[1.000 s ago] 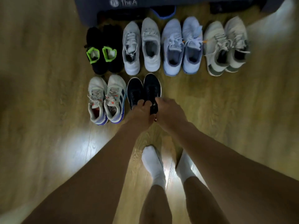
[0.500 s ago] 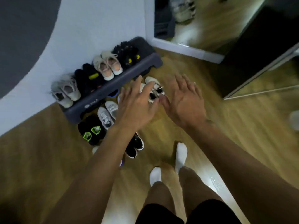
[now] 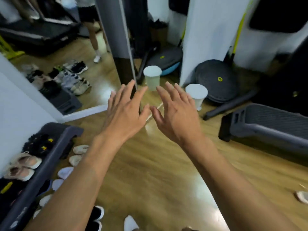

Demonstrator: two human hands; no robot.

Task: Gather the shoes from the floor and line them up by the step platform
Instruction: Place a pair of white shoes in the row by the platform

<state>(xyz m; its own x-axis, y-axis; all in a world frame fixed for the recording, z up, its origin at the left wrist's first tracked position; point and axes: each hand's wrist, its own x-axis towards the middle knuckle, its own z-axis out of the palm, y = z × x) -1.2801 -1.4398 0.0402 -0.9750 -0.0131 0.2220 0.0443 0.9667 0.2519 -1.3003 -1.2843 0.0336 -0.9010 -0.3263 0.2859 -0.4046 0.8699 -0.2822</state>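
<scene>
- Since half a second ago the view has swung up and away from the shoe rows, so the step platform [image 3: 50,157] now sits at the lower left edge and both hands are raised over open wooden floor [image 3: 150,172].
- On top of the step platform lie a black pair with yellow marks [image 3: 39,145] and a pale pink pair [image 3: 23,165], against the white wall [image 3: 18,104].
- Just beside the platform's front edge, white sneakers [image 3: 73,157] stand in a row on the floor, partly hidden by the left forearm; black sneakers [image 3: 96,217] lie nearer the bottom edge.
- A mirror [image 3: 70,52] at upper left reflects the shoes and the platform.
- Left hand [image 3: 125,112] is empty, palm down, fingers spread wide.
- Right hand [image 3: 176,114] is likewise empty and spread wide, its thumb close to the left thumb but apart.
- Beyond the hands stands a small white pedal bin [image 3: 197,95].
- A second grey step platform [image 3: 270,125] lies at the right, well apart from the shoes.
- One pale shoe [image 3: 302,196] lies alone at the far right edge, blurred.
</scene>
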